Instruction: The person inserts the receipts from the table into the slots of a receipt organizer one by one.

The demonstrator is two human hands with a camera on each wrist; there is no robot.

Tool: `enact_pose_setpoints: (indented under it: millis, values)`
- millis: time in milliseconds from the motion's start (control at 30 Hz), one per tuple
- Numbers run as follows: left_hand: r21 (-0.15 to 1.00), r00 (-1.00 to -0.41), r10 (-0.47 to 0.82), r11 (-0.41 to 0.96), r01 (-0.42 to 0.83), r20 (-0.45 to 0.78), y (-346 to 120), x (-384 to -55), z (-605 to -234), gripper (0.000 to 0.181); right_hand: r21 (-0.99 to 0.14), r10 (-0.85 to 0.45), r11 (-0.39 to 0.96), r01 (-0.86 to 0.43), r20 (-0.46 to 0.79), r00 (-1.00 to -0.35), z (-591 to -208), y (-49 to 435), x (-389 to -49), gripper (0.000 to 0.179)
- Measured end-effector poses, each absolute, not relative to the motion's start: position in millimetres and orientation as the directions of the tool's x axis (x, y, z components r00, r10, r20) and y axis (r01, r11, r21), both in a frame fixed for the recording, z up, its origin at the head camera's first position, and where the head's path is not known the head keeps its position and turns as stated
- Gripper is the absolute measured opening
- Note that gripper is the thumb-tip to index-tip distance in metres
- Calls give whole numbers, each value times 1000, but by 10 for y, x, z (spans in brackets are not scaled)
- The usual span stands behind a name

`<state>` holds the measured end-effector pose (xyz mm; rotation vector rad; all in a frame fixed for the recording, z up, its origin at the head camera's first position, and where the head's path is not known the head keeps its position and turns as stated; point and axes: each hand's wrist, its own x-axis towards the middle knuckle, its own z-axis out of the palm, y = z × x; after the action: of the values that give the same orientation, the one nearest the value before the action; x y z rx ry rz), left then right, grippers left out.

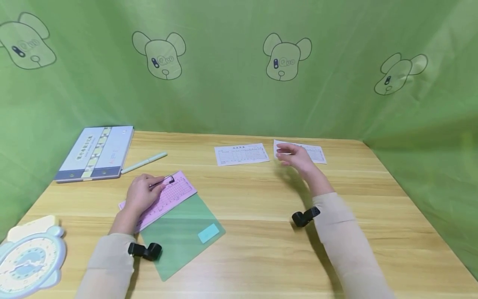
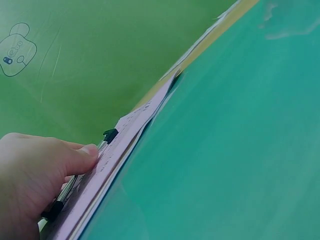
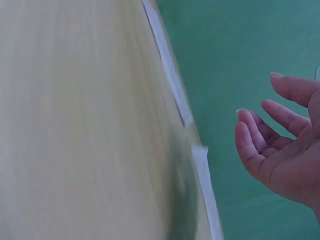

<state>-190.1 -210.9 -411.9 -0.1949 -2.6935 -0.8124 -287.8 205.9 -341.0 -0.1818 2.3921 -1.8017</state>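
Observation:
At the left, my left hand (image 1: 143,193) pinches the metal clip (image 1: 160,182) of a translucent green clipboard (image 1: 186,236). The clip has black ends, and the thumb lies on it in the left wrist view. Under that hand is a pink printed form (image 1: 177,191) on the clipboard; paper layers show at its edge (image 2: 120,155). My right hand (image 1: 296,160) is raised near the table's back edge, fingers loosely bent and holding nothing. It overlaps a white printed form (image 1: 313,153) in the head view. A second white form (image 1: 240,154) lies to its left.
A blue and white notebook (image 1: 98,151) lies at the back left, with a pale green pen (image 1: 145,162) beside it. A toy-like blue clock (image 1: 31,263) sits at the front left. Green curtain (image 1: 231,83) encloses the wooden table (image 1: 269,253) behind and at the sides.

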Motion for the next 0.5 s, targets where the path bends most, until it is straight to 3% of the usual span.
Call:
enact_pose_setpoints:
  millis: [500]
  values:
    - [517,-940,31,829,213,339,-2108,-1907,-4128,28,-870,56,472,139,-128,-990,-3575,2846,-3284,60]
